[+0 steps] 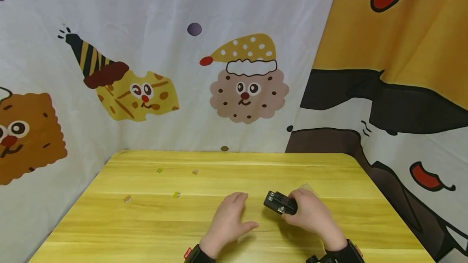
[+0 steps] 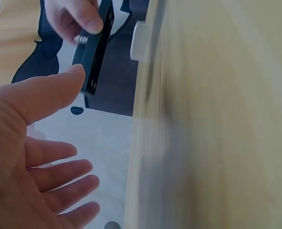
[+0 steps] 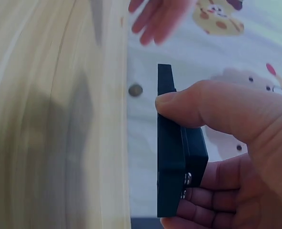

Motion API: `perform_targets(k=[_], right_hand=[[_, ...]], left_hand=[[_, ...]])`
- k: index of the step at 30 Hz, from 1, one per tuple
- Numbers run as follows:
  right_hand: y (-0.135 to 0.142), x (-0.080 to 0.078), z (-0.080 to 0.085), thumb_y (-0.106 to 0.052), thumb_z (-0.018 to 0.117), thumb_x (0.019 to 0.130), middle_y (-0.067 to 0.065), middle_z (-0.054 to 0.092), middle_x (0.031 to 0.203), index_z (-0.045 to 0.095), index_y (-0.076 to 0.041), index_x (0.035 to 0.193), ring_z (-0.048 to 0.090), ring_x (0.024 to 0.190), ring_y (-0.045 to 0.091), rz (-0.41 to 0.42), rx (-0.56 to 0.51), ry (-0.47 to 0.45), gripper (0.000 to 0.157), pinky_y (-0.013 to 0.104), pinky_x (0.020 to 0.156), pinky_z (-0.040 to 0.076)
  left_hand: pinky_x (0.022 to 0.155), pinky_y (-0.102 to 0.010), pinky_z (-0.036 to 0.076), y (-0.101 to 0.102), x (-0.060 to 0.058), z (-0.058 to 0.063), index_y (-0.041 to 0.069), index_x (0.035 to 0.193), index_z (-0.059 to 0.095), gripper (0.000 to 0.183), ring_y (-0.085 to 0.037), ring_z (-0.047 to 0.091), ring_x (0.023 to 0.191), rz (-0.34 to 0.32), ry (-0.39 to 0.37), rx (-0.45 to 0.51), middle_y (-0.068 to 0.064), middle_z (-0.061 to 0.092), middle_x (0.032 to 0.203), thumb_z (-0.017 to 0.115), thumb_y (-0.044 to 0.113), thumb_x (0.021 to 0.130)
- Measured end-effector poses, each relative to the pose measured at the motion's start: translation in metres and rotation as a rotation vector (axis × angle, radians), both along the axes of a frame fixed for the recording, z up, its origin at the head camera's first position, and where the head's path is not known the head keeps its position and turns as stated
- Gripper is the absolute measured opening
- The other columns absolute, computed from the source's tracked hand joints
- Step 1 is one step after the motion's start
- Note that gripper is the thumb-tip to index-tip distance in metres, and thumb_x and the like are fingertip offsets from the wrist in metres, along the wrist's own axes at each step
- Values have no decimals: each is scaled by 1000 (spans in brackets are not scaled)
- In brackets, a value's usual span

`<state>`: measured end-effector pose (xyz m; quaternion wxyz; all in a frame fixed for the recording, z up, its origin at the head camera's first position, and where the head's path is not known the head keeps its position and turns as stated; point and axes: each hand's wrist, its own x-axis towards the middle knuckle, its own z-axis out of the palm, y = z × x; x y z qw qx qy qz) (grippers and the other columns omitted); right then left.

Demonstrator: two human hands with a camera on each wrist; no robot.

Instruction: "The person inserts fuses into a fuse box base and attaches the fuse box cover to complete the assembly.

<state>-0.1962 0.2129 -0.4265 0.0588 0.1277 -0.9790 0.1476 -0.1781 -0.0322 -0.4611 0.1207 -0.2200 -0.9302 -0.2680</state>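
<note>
My right hand (image 1: 310, 212) grips a small black rectangular block (image 1: 275, 201) with shiny metal terminals on it, held over the right part of the table. In the right wrist view, the thumb presses on the flat side of the black block (image 3: 171, 143) while the fingers curl behind it. Part of the block is covered by that hand. To its left, my left hand (image 1: 229, 219) is held with fingers extended and thumb apart, holding nothing. From the left wrist, the left thumb overlaps the lower end of the block (image 2: 94, 62).
Several tiny pieces lie on the wooden table (image 1: 109, 230), among them a yellow-green one (image 1: 176, 194) and a brownish one (image 1: 127, 199). A clear flat piece (image 1: 309, 188) lies behind my right hand. A cartoon-printed curtain (image 1: 241, 11) hangs beyond the table's far edge.
</note>
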Motion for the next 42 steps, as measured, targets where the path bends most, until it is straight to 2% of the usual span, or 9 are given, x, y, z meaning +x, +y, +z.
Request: perform_targets(k=[10, 15, 19, 26, 31, 42], right_hand=[[-36, -2, -3, -39, 78, 58, -6, 52, 87, 61, -14, 92, 46, 77, 11, 118, -41, 18, 45, 32, 67, 43], [-46, -2, -4, -39, 77, 60, -8, 52, 87, 61, -16, 93, 46, 76, 9, 203, -49, 11, 43, 32, 66, 44], [-52, -3, -6, -39, 77, 61, -10, 51, 86, 62, -18, 93, 46, 75, 8, 251, -43, 21, 41, 30, 66, 44], [-60, -10, -11, -40, 77, 61, -11, 52, 88, 63, -20, 95, 47, 79, 8, 307, -31, 35, 42, 30, 71, 45], [-65, -18, -15, -40, 77, 62, -11, 52, 89, 63, -21, 94, 46, 78, 8, 336, -35, 21, 40, 28, 69, 44], [-76, -35, -21, -38, 76, 63, -9, 52, 87, 62, -19, 93, 46, 77, 8, 369, -35, 15, 38, 28, 70, 43]], left_hand=[[94, -38, 41, -7, -4, 1, 3, 128, 50, 76, -25, 49, 114, -30, 58, 45, -11, 53, 126, 75, 42, 68], [93, -36, 41, -10, -6, 0, 6, 127, 52, 69, -23, 50, 112, -45, 48, 37, -7, 55, 124, 75, 37, 70], [90, -35, 43, -13, -9, -1, 7, 120, 57, 59, -21, 52, 107, -50, 35, 18, -4, 58, 115, 75, 33, 71], [84, -32, 44, -19, -14, -3, 13, 104, 64, 44, -15, 53, 94, -31, -7, 10, 3, 60, 99, 77, 33, 67], [80, -32, 45, -24, -18, -1, 12, 100, 64, 43, -14, 53, 89, -22, -24, -8, 1, 59, 96, 78, 34, 67], [77, -33, 45, -33, -30, 2, 8, 99, 66, 43, -17, 53, 85, -10, -3, -68, 0, 57, 92, 79, 30, 65]])
